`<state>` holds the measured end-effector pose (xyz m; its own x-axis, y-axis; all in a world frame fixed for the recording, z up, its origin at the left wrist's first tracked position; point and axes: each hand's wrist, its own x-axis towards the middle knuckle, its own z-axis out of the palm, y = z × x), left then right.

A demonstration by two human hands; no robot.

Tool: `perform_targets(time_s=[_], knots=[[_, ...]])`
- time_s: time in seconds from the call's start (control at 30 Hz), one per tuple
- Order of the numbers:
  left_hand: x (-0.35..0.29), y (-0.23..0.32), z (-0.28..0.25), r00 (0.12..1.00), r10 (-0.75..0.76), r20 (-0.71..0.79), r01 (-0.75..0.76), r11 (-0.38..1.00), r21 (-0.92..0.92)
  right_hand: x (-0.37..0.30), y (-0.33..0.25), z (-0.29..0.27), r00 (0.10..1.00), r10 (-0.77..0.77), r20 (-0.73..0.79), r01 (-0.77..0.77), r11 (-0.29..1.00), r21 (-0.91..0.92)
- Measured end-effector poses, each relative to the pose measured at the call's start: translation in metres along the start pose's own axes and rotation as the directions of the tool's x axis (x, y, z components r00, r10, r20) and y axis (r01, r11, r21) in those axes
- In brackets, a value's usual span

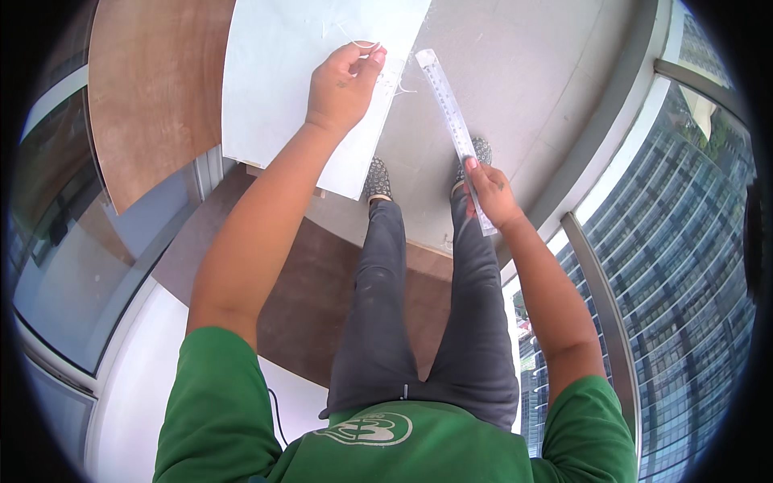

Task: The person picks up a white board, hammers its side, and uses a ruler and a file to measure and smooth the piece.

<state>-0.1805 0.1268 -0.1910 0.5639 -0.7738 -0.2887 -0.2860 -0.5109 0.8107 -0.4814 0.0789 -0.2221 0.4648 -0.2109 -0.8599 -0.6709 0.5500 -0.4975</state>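
Observation:
Over the white tabletop [270, 97], my left hand [342, 88] is closed in a pinch, with a thin white strand [362, 46] curving out at the fingertips. I cannot make out whether the strand is string or a trimmed strip. My right hand [493, 193] grips a long clear ruler [448, 105] near its lower end. The ruler tilts away from me, its far end up and to the left, apart from the tabletop's right edge. Another bit of white strand [407, 91] sticks out past that edge, close to my left hand.
A brown wooden panel [157, 97] stands left of the white top. Large windows [668, 233] with a metal frame run along the right, and glass panes [80, 233] along the left. My patterned shoes [378, 179] are on the grey floor [515, 80] beside the tabletop.

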Motion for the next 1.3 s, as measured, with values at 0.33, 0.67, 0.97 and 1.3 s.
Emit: perform_targets(time_s=[0.33,0.67,0.97,1.3], knots=[[0.037,-0.035,-0.036,0.887,0.446,0.120,-0.461,0.850,0.253,0.080,-0.082,-0.007,0.995,-0.060,0.076,0.067,0.993,-0.094],[0.077,-0.075,-0.033,0.688,0.468,0.555,-0.723,0.373,0.581,0.088,-0.077,-0.012,0.997,-0.080,-0.022,0.068,0.941,-0.332],[0.076,-0.076,-0.034,0.691,0.525,0.497,-0.716,0.405,0.569,0.087,-0.070,0.035,0.988,-0.106,-0.109,0.084,0.978,-0.191],[0.076,-0.075,-0.035,0.682,0.579,0.446,-0.726,0.466,0.506,0.097,-0.051,0.118,0.938,-0.193,-0.288,0.229,0.969,0.095]])
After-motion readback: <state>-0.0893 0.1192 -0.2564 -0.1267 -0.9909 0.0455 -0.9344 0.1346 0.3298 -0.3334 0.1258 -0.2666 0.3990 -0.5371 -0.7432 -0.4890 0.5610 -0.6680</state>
